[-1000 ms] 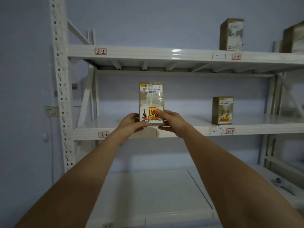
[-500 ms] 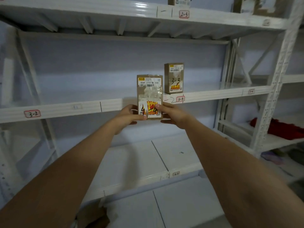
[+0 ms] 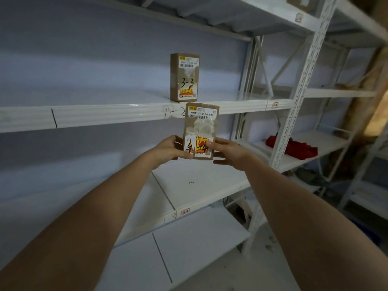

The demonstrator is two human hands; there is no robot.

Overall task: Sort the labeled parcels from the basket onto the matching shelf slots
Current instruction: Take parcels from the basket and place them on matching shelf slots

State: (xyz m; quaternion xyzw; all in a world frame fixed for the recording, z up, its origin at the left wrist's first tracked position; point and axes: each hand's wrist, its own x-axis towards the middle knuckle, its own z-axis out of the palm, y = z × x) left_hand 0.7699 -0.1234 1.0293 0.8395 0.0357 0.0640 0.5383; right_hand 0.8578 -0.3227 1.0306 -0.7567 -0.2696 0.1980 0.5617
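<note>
I hold a small brown parcel (image 3: 201, 127) upright in front of the white shelving, its label marked "4-4" in black. My left hand (image 3: 170, 149) grips its lower left side and my right hand (image 3: 225, 152) its lower right, thumb on the label. It hangs in the air in front of the middle shelf's front rail (image 3: 109, 116). On that shelf, just above and left of it, stands another brown parcel (image 3: 184, 77) marked "3-3". A small red-edged slot tag (image 3: 185, 211) sits on the lower shelf's edge below my hands; a second tag (image 3: 275, 105) is on the middle rail to the right.
A perforated white upright (image 3: 294, 97) divides this rack from the one on the right. Red cloth (image 3: 294, 147) lies on that right rack's shelf. The lower shelf board (image 3: 201, 185) lies below the parcel. Another shelf runs overhead.
My view has swung right and down along the rack. The parcel stays in both hands and now sits right of and below the "3-3" parcel rather than left of it.
</note>
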